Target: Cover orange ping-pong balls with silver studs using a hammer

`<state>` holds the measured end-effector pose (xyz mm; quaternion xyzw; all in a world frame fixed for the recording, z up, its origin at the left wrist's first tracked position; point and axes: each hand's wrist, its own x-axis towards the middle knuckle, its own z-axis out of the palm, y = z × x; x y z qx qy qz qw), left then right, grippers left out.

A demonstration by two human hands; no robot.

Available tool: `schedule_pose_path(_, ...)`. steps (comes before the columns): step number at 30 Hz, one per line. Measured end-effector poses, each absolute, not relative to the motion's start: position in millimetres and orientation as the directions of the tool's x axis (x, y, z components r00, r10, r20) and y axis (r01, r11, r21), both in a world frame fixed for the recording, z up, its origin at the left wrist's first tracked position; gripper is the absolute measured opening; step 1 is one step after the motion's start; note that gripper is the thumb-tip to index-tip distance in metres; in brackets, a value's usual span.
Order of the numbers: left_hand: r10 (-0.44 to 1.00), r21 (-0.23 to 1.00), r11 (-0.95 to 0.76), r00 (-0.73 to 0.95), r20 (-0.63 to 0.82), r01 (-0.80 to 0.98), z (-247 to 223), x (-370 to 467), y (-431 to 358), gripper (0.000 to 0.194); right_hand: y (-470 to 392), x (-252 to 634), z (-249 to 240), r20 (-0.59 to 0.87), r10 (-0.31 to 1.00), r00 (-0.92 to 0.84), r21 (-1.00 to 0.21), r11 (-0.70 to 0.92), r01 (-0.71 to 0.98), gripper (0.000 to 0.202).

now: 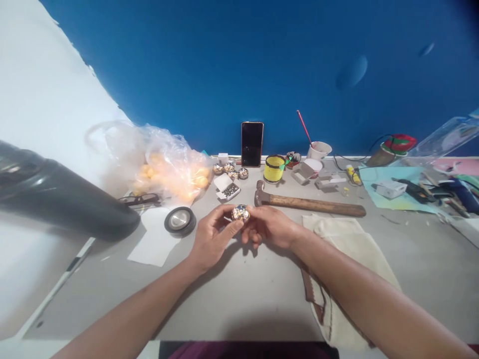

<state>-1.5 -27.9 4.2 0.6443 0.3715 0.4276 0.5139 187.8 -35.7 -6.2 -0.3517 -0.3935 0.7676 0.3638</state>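
A small ball (240, 213) covered with shiny silver and gold metal studs is held above the table. My left hand (217, 232) grips it from the left, thumb in front and fingers behind. On the other side, the thumb and forefinger of my right hand (267, 224) pinch it, while its remaining fingers curl below. Just beyond the hands lies an open white box (227, 188) with small metal pieces in it. Several similar studded balls (232, 174) rest behind that box. A claw hammer (310, 203) with a wooden handle lies to the right of the ball.
A plastic bag (172, 164) of orange balls and a round black-rimmed object (180, 222) on paper are left. A phone (252, 144) leans against the wall, near a yellow container (274, 168) and a white cup (319, 149). Folded cloth (352, 249) lies under my right forearm.
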Motion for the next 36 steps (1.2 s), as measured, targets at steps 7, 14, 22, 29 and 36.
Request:
schedule_pose_path(7,0.921,0.978,-0.199,0.354,0.164,0.063,5,-1,-25,0.028,-33,186,-8,-0.298,0.818,-0.492,-0.829,-0.477,-0.292,0.06)
schedule_pose_path(14,0.92,1.0,-0.019,0.391,0.023,-0.014,8,0,-25,0.032,-37,184,-11,-0.221,0.882,-0.415,-0.929,-0.32,-0.187,0.065)
schedule_pose_path(22,0.862,0.877,0.335,0.488,-0.138,-0.343,0,4,-17,0.028,-36,183,-4,-0.187,0.957,-0.223,-0.963,-0.223,-0.149,0.056)
schedule_pose_path(29,0.848,0.769,0.488,0.435,-0.303,-0.413,3,3,-15,0.029,-33,185,2,-0.182,0.975,-0.127,-0.972,-0.198,-0.129,0.047)
schedule_pose_path(36,0.829,0.71,0.546,0.405,-0.385,-0.444,2,3,-12,0.025,-32,193,4,-0.114,0.992,-0.05,-0.991,-0.117,-0.069,0.042)
